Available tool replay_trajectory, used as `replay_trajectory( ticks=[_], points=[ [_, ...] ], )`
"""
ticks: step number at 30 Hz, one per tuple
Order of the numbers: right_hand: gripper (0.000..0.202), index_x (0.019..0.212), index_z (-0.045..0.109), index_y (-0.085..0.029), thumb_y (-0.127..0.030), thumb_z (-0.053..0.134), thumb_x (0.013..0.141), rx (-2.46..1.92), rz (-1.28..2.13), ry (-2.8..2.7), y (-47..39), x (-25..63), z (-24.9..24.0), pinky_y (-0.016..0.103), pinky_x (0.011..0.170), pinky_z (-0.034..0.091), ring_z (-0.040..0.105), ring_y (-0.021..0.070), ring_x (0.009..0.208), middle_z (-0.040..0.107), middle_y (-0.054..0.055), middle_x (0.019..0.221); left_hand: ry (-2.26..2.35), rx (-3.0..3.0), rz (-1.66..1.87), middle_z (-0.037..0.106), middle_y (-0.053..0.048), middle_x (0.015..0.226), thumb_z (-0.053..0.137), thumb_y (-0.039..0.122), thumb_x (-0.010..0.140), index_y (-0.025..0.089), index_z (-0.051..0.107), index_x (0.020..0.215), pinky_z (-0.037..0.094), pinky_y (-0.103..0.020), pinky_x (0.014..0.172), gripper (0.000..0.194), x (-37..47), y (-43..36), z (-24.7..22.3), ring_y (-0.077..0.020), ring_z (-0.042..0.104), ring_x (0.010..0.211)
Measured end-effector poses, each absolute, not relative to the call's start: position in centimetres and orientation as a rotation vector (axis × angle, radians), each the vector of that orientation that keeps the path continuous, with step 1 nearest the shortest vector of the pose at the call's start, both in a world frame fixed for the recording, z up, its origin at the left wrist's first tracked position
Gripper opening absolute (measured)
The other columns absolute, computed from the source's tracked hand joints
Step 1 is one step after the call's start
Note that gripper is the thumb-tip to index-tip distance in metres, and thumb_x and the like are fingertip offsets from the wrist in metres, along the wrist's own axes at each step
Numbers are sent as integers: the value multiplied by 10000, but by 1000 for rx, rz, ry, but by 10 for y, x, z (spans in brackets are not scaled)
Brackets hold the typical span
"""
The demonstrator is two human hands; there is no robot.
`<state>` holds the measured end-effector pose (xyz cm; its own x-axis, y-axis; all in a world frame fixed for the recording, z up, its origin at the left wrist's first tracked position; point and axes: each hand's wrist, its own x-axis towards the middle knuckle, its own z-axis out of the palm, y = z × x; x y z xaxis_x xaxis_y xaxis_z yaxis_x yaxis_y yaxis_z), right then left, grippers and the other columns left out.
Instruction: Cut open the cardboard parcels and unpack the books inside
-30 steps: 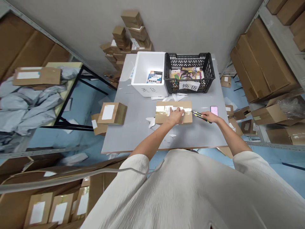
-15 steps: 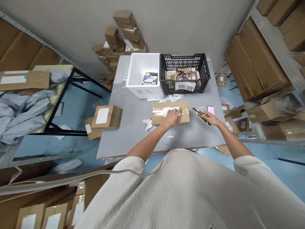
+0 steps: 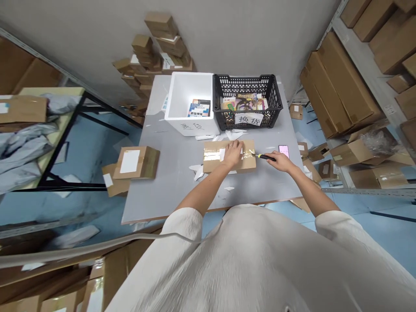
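A taped cardboard box [image 3: 212, 164] with a white label lies flat on the grey table [image 3: 169, 190]. My left hand [image 3: 233, 153] rests on top of it, fingers spread over the label. In my right hand [image 3: 280, 161] is a black and yellow utility knife [image 3: 267, 157], its tip at the tape near the box's right end. A phone [image 3: 284, 151] with a lit pink screen lies just beyond my right hand.
Behind the box stand a white foam bin [image 3: 191, 126] and a black crate [image 3: 248, 112], both holding books. Another labelled box [image 3: 136, 162] sits at the table's left edge. Paper scraps [image 3: 196, 171] lie around. Shelves with cartons [image 3: 344, 86] stand at right.
My right hand has brought the knife left, from beside the box onto its right end. My left hand has shifted slightly toward the box's far edge. The view has shifted a little.
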<state>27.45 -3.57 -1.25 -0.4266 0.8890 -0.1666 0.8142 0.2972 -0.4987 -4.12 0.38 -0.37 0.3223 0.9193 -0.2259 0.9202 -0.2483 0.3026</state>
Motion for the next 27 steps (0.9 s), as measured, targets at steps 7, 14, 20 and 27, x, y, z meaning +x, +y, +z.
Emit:
replay_trajectory(
  ticks=[7, 14, 20, 27],
  points=[
    [525, 1621, 719, -277, -362, 658, 1107, -1653, 604, -2543, -33, 270, -23, 400, 1011, 520, 713, 326, 1160, 765, 144, 1268, 1649, 2193, -119, 487, -216, 1732, 768, 332, 965, 283, 400, 1729, 353, -618, 1297, 849, -38, 19, -6, -439, 451, 1602],
    [526, 1625, 719, -273, -375, 658, 1113, -1647, 637, -2517, -35, 268, -26, 399, 1006, 536, 720, 327, 1144, 756, 145, 1237, 1637, 2223, -41, 322, -198, 1897, 494, 381, 1075, 265, 262, 1845, 264, -654, 1344, 813, -40, 2, -11, -424, 315, 1721],
    [530, 1646, 690, -268, -380, 610, 1134, -1664, 642, -2437, -43, 265, -34, 426, 1056, 539, 695, 346, 1250, 753, 145, 1277, 1712, 2220, 71, 296, -168, 1926, 370, 391, 1109, 266, 161, 1884, 241, -629, 1354, 812, -35, -16, -25, -361, 286, 1761],
    [544, 1660, 671, -264, -425, 527, 1161, -1684, 588, -2379, -52, 261, -51, 443, 1035, 518, 661, 352, 1225, 742, 159, 1297, 1735, 2207, 96, 293, -129, 1933, 298, 388, 1124, 274, 184, 1884, 242, -619, 1358, 777, -36, -20, -28, -333, 288, 1765]
  ],
)
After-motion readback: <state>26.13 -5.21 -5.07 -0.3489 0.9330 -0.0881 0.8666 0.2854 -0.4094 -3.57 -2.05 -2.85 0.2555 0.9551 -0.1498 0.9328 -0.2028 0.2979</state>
